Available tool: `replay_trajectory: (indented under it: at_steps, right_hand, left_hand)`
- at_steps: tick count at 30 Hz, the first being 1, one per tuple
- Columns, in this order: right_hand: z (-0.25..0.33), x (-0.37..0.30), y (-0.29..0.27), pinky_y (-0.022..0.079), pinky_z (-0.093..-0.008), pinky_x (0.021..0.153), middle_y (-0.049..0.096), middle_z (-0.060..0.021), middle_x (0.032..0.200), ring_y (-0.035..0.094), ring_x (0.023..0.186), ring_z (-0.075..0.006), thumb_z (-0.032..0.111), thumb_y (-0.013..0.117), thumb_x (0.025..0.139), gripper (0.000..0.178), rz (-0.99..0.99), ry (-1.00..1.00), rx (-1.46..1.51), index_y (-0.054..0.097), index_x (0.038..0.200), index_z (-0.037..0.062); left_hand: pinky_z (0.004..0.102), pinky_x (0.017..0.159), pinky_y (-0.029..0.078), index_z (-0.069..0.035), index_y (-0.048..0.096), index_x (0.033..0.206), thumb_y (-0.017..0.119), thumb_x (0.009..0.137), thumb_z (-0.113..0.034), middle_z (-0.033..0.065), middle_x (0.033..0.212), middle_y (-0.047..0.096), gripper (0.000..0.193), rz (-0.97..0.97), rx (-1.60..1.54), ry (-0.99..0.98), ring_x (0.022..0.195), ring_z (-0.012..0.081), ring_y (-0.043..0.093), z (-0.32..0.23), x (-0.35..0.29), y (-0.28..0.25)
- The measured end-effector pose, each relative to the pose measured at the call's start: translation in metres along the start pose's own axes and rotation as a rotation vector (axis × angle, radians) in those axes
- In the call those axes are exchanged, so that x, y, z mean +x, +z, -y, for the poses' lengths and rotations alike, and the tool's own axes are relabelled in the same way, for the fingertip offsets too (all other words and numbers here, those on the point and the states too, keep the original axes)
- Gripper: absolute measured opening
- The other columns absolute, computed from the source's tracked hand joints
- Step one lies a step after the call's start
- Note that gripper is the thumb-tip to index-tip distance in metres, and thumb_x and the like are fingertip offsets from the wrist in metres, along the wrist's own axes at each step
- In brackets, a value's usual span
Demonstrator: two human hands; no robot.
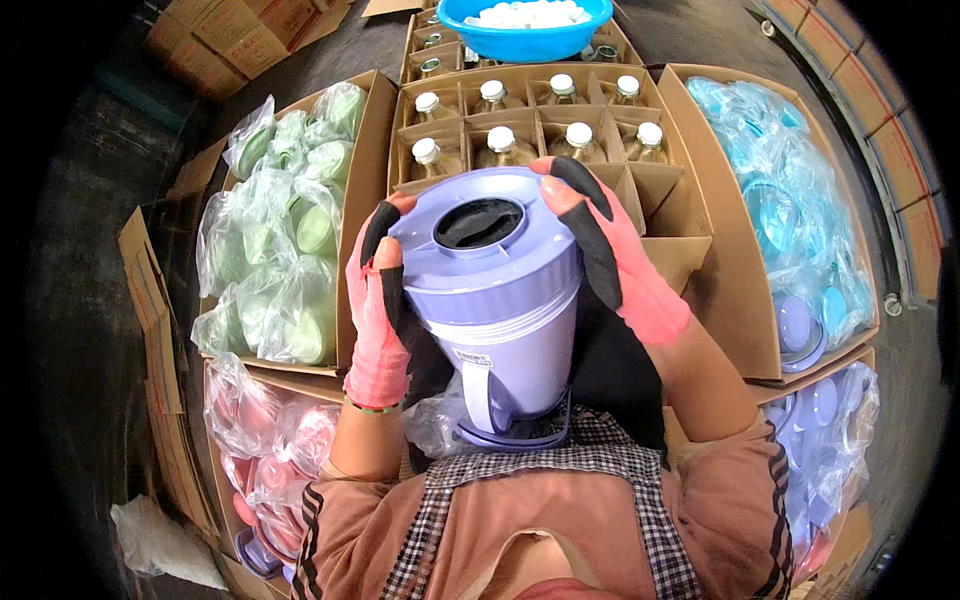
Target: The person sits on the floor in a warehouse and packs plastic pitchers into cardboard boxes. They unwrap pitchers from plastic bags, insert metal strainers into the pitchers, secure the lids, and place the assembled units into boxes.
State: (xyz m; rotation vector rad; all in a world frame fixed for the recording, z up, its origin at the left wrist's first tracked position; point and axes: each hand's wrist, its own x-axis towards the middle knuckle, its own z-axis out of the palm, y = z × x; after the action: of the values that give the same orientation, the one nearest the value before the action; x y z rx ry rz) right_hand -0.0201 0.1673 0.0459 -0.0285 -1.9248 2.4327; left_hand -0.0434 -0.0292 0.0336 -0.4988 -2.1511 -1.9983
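A lavender plastic jug (517, 350) is held in front of my chest, with a pale handle (476, 398) on its near side. Its wide darker lavender top (430, 270) has a round black-edged opening in the middle. My left hand (378, 290), in a pink glove with black finger parts, grips the left side of that top. At the right, my right hand (615, 245) in a matching glove grips the opposite rim. A curved lavender hoop (520, 440) shows at the jug's lower end, beside crumpled clear plastic (435, 425).
Ahead, a divided carton (690, 215) holds several white-capped glass bottles (500, 145). Beyond it is a blue basin (525, 42) of white pieces. Cartons of bagged green (315, 225), blue (775, 215), pink (280, 480) and lavender (820, 405) plastic parts flank me.
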Motion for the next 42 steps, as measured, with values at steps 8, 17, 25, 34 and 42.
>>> replay_trajectory:
  at_steps: [8,17,25,34,42]
  right_hand:
    - [-0.023,0.006,-0.011,0.037,-0.0225,0.075,0.052,-0.0047,0.089,0.047,0.084,-0.0104,0.021,0.054,0.08,0.034,0.015,-0.08,0.105,0.048,0.106,-0.0002]
    - [-0.027,0.0,-0.028,0.036,-0.0252,0.082,0.05,-0.0036,0.088,0.046,0.089,-0.0126,0.038,0.047,0.084,0.045,-0.109,-0.213,-0.337,0.046,0.111,0.0027]
    - [-0.028,-0.021,0.011,0.027,-0.0352,0.097,0.03,-0.0183,0.13,0.032,0.119,-0.0275,0.025,0.05,0.081,0.055,-0.003,-0.362,-0.479,0.03,0.127,0.0019]
    - [-0.039,0.011,-0.001,0.026,-0.0326,0.096,0.04,-0.013,0.122,0.034,0.116,-0.0203,0.041,0.045,0.084,0.054,-0.025,-0.228,0.061,0.041,0.121,0.0009]
    - [-0.017,0.024,-0.003,0.036,-0.0311,0.085,0.048,-0.008,0.101,0.046,0.095,-0.0174,0.052,0.036,0.085,0.064,-0.133,-0.14,0.087,0.038,0.12,-0.0015]
  left_hand:
    - [0.0378,0.09,0.034,0.005,0.056,0.087,0.043,0.078,-0.049,0.0252,0.118,0.044,0.056,-0.037,0.197,0.07,0.108,0.03,0.044,0.0,-0.006,0.001]
    - [0.0319,0.097,0.027,0.002,0.041,0.12,0.041,0.085,-0.038,0.0133,0.126,0.04,0.053,0.117,-0.048,-0.073,0.116,0.0208,0.037,0.032,0.029,-0.027]
    - [0.0264,0.084,0.037,0.003,0.051,0.108,0.037,0.089,-0.037,0.0084,0.099,0.056,0.047,0.091,-0.284,-0.39,0.092,0.0147,0.051,0.06,0.036,-0.028]
    - [0.0301,0.09,0.035,0.001,0.048,0.113,0.041,0.083,-0.051,0.0115,0.113,0.05,0.06,0.124,-0.451,-0.284,0.103,0.0184,0.047,0.04,0.03,-0.011]
    - [0.0279,0.082,0.038,0.002,0.049,0.107,0.041,0.087,-0.018,0.007,0.106,0.051,0.03,-0.13,0.205,0.312,0.095,0.016,0.048,0.025,0.003,0.005]
